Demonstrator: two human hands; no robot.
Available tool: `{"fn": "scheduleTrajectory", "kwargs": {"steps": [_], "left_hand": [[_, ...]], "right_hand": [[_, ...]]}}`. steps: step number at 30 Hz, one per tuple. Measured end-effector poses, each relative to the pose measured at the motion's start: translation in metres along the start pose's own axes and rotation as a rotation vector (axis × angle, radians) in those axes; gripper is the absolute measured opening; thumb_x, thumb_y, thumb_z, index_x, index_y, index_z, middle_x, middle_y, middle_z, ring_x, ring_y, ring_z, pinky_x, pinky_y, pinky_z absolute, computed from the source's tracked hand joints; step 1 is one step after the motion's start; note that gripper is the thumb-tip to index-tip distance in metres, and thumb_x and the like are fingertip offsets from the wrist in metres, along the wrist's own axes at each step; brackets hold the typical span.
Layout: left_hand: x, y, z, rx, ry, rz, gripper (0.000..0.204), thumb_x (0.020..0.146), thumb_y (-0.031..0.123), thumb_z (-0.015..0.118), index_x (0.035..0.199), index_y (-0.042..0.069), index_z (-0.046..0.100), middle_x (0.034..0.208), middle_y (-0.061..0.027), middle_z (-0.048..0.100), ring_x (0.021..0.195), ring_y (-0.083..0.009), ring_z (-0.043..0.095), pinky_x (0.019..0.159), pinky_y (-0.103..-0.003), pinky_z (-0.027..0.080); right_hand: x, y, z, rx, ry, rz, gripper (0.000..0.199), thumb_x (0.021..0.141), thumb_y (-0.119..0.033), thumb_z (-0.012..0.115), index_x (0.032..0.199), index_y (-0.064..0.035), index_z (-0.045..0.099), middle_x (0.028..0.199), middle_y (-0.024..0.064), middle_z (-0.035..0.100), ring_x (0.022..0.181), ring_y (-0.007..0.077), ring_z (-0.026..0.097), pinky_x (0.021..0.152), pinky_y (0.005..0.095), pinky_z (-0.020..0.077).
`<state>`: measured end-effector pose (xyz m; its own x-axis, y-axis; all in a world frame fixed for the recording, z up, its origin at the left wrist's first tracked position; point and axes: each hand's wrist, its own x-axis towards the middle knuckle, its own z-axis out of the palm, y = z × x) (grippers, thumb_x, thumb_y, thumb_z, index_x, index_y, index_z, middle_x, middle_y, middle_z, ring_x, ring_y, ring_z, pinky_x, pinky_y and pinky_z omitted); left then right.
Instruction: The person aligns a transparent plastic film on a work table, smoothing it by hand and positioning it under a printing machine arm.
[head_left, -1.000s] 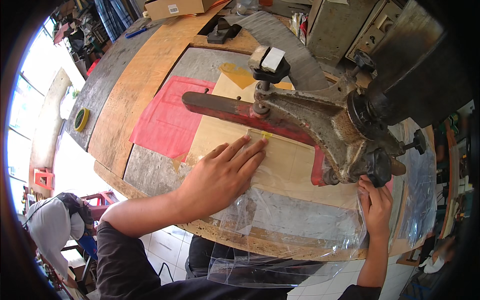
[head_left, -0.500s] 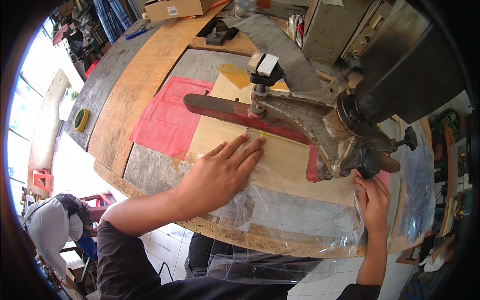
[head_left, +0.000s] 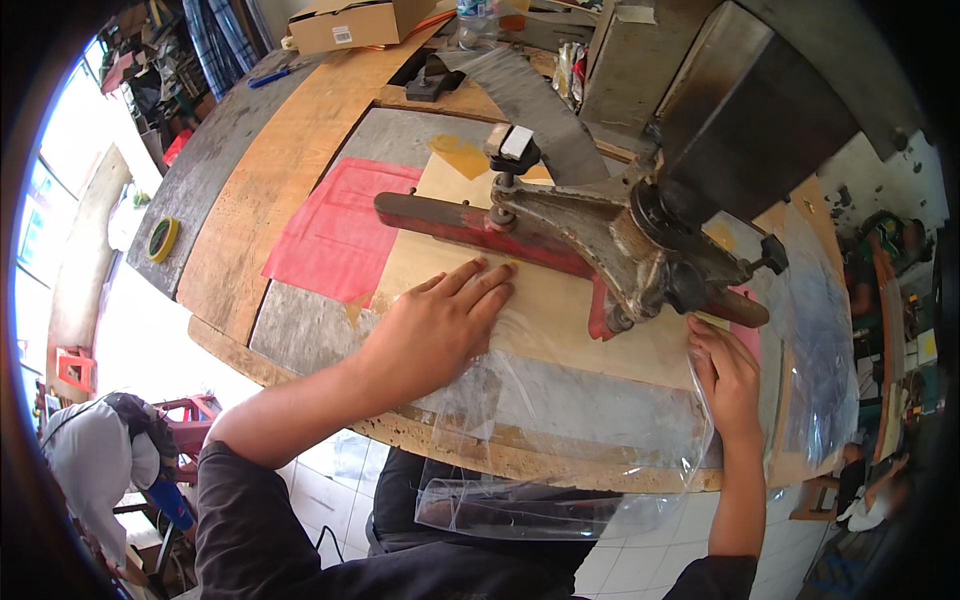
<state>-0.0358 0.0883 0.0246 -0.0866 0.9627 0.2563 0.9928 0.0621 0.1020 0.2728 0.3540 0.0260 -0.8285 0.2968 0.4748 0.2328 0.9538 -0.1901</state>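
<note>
My left hand (head_left: 432, 330) lies flat, fingers spread, pressing a clear plastic bag (head_left: 560, 420) against the tan pad (head_left: 545, 310) just in front of the long red bar (head_left: 470, 225) of a metal press machine (head_left: 640, 240). My right hand (head_left: 728, 372) pinches the bag's right edge beside the machine's dark lower arm. The bag's lower end hangs over the table's front edge (head_left: 560, 465).
A red sheet (head_left: 330, 235) lies left of the pad on the worn wooden table. Far back are a cardboard box (head_left: 355, 25), a grey strip (head_left: 530, 95) and a blue pen (head_left: 268, 75). A green tape roll (head_left: 162, 238) sits near the left edge. More clear plastic (head_left: 820, 330) piles at right.
The view has shifted slightly. Both hands stay on the bag in nearly the same places, the right hand a little nearer the machine.
</note>
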Motion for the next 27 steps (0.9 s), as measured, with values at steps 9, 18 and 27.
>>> {"fn": "scheduleTrajectory", "kwargs": {"steps": [9,18,27], "left_hand": [[-0.003,-0.002,0.004,0.006,0.084,0.037,0.047,0.093,0.010,0.065,0.139,0.003,0.061,0.158,-0.0070,0.058,0.143,-0.0281,0.059,0.104,-0.040,0.060],[-0.012,-0.002,-0.008,-0.092,0.093,0.045,0.046,0.093,0.012,0.067,0.139,0.007,0.065,0.153,-0.0081,0.063,0.142,-0.0288,0.060,0.109,-0.042,0.057],[-0.191,0.074,-0.119,-0.188,0.351,-0.377,0.024,0.080,0.018,0.076,0.093,-0.001,0.074,0.101,-0.0140,0.076,0.089,-0.0310,0.074,0.083,-0.039,0.057]], "right_hand": [[-0.005,0.004,0.000,-0.011,0.014,-0.031,0.017,0.092,-0.001,0.075,0.109,-0.0001,0.072,0.120,0.0137,0.079,0.108,0.0344,0.076,0.093,0.0443,0.0606],[-0.010,0.004,-0.004,-0.006,0.021,-0.052,0.022,0.096,-0.007,0.075,0.117,-0.0013,0.073,0.122,0.0139,0.079,0.108,0.0342,0.076,0.093,0.0438,0.0604],[-0.053,-0.032,-0.028,0.228,0.011,0.275,0.033,0.106,-0.016,0.068,0.137,-0.0027,0.070,0.132,0.0171,0.075,0.114,0.0352,0.074,0.098,0.0424,0.0585]]}}
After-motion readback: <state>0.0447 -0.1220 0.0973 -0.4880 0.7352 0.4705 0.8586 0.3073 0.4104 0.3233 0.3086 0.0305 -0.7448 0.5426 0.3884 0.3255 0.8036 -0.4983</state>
